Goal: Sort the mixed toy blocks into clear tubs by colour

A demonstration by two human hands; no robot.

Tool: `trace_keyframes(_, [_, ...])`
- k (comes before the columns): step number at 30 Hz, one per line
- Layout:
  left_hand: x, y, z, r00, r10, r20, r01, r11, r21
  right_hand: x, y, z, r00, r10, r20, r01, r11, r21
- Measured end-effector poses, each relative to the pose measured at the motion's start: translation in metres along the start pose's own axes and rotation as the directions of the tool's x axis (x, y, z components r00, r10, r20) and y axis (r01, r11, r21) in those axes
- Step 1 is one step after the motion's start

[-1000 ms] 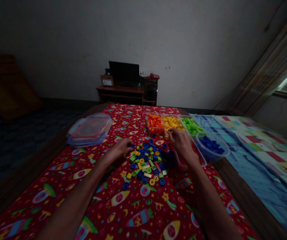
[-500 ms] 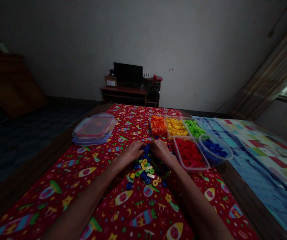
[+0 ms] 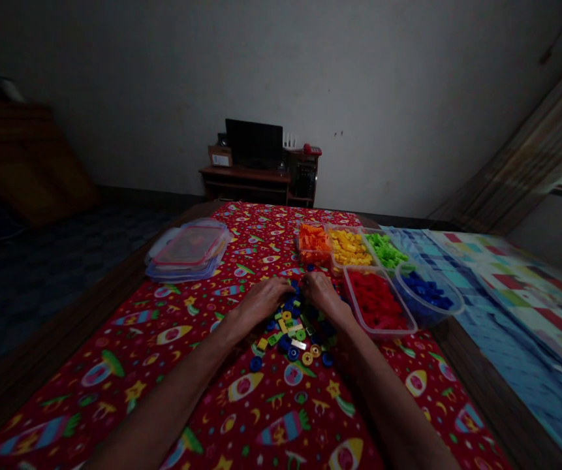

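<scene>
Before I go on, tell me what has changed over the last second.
The right hand has moved from the near edge of the yellow bin leftward to the far part of the pile. The left hand has shifted right from the pile's left side, so the two now nearly meet. Whether either has grasped or released anything can't be told. The bins and lids stayed put.

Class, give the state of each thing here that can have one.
Loose pieces: mixed colours, scattered
Left hand: curled at them, grip hidden
Right hand: curled at them, grip hidden
Containers: all five uncovered, each holding one colour
Lids: stacked
Monitor: screen dark
</scene>
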State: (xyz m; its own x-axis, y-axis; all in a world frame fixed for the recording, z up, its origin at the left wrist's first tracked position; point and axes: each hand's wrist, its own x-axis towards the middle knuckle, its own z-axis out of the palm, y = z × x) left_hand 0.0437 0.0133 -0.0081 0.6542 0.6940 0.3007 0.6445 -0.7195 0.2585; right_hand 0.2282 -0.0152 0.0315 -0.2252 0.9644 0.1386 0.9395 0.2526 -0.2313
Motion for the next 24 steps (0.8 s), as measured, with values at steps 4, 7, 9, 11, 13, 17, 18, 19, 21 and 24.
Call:
trace_keyframes(4, [0.001,0.003,-0.005,0.999,-0.027,0.023,0.027,1.0,-0.005,-0.001,0.002,-0.003,0.998,-0.012,-0.059,0.016,0.998,0.058])
trace_keyframes(7, [0.001,0.009,-0.01,0.995,-0.097,0.032,0.096,0.995,0.042,0.001,0.0,-0.004,0.997,-0.032,-0.073,0.037,0.997,0.072])
trace_keyframes(9, [0.002,0.013,-0.013,0.991,-0.135,0.026,0.134,0.99,0.044,0.002,-0.003,-0.006,0.998,-0.038,-0.049,0.042,0.996,0.077])
trace_keyframes(11, [0.003,0.016,-0.015,0.988,-0.152,0.031,0.152,0.988,0.009,0.002,-0.006,-0.009,0.999,-0.039,-0.018,0.041,0.996,0.084])
trace_keyframes(13, [0.003,0.016,-0.015,0.988,-0.148,0.044,0.15,0.988,-0.044,0.0,-0.008,-0.011,0.999,-0.041,-0.011,0.042,0.995,0.095])
trace_keyframes(17, [0.004,0.014,-0.012,0.992,-0.128,0.002,0.128,0.989,-0.071,-0.003,-0.007,-0.01,0.999,-0.053,-0.01,0.054,0.99,0.127])
trace_keyframes(18, [0.004,0.014,-0.011,0.992,-0.126,-0.001,0.126,0.991,-0.053,-0.004,-0.006,-0.009,0.998,-0.055,-0.007,0.056,0.989,0.136])
trace_keyframes(19, [0.004,0.014,-0.011,0.992,-0.125,0.008,0.126,0.992,-0.028,-0.004,-0.005,-0.008,0.998,-0.056,-0.005,0.057,0.988,0.144])
trace_keyframes(21, [0.004,0.015,-0.012,0.991,-0.124,0.042,0.123,0.992,0.019,-0.005,-0.005,-0.008,0.999,-0.054,-0.007,0.054,0.986,0.16])
trace_keyframes(24, [0.004,0.018,-0.017,0.988,-0.121,0.095,0.12,0.993,0.014,-0.007,-0.006,-0.012,0.999,-0.051,-0.004,0.051,0.985,0.165])
